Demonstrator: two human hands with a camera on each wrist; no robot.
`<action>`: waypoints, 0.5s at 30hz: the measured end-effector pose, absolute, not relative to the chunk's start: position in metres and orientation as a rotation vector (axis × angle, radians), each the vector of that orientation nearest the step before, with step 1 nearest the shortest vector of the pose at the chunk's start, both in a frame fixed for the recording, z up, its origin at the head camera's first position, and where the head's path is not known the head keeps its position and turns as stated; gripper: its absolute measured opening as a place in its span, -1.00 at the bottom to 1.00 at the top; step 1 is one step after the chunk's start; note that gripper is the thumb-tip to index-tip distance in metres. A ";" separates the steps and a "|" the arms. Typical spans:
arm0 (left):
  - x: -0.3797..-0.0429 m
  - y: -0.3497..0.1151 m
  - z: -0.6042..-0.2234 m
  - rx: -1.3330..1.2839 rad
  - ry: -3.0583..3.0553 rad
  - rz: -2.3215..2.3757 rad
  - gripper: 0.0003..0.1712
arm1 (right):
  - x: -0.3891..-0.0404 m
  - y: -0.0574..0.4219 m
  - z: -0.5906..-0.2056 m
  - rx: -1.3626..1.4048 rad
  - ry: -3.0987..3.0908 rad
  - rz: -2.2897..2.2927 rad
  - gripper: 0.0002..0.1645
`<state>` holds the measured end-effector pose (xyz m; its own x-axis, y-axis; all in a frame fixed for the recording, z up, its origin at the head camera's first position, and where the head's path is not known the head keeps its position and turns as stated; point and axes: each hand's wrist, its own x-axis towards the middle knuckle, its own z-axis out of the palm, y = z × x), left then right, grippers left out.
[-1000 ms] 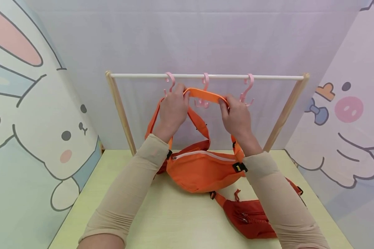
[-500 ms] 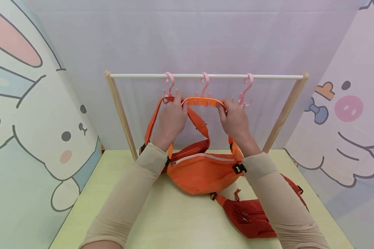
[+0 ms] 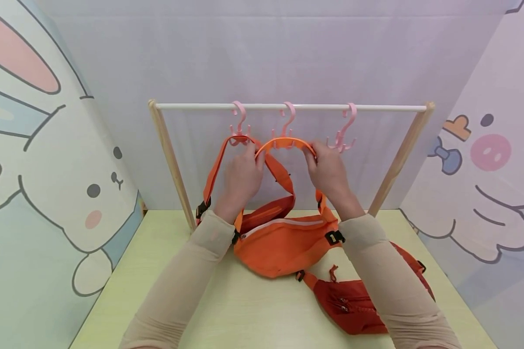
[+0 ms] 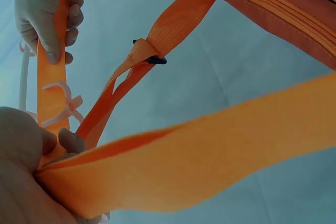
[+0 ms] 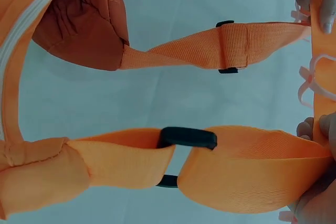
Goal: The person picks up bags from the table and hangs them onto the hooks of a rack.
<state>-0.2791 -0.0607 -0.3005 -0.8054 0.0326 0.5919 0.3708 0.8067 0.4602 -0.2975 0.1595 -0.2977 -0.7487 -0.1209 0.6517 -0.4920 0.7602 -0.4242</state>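
Observation:
Between my hands the strap [image 3: 286, 142] of an orange waist bag [image 3: 281, 247] arches across the prongs of the middle pink hook [image 3: 289, 118]. Some prongs show in front of the strap, others behind it. My left hand [image 3: 243, 177] pinches the strap left of the hook, and my right hand [image 3: 329, 169] pinches it on the right. A black buckle [image 5: 188, 137] sits on the strap below my right hand. The bag hangs low, close over the table. Behind it, a darker red-orange waist bag [image 3: 268, 213] hangs by its strap from the left pink hook [image 3: 240, 116].
A white rod [image 3: 388, 108] on wooden posts [image 3: 172, 165] carries the hooks. The right pink hook [image 3: 345, 128] bears nothing. On the pale yellow table [image 3: 227, 305], a dark red waist bag [image 3: 349, 305] lies partly under my right forearm. Cartoon-printed walls stand at both sides.
Both hands have come down a little, lowering the orange strap from in front of the middle hook's upper part onto its prongs. The orange bag has sunk slightly with it.

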 end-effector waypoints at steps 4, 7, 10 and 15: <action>-0.278 -0.063 -0.308 -0.296 -2.424 -0.819 -0.76 | -0.300 0.158 -0.302 0.459 -2.364 0.803 -0.72; -0.278 -0.066 -0.314 -0.302 -2.414 -0.868 -0.76 | -0.303 0.157 -0.305 0.461 -2.391 0.821 -0.70; -0.278 -0.068 -0.321 -0.306 -2.403 -0.893 -0.75 | -0.305 0.156 -0.309 0.462 -2.415 0.847 -0.71; -0.277 -0.071 -0.330 -0.299 -2.395 -0.939 -0.74 | -0.308 0.155 -0.318 0.456 -2.452 0.889 -0.73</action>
<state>-0.2773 -0.0708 -0.3303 -0.8271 0.0076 0.5621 0.3877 0.7317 0.5606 -0.3078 0.1548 -0.3180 -0.8246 -0.1407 0.5479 -0.4591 0.7323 -0.5030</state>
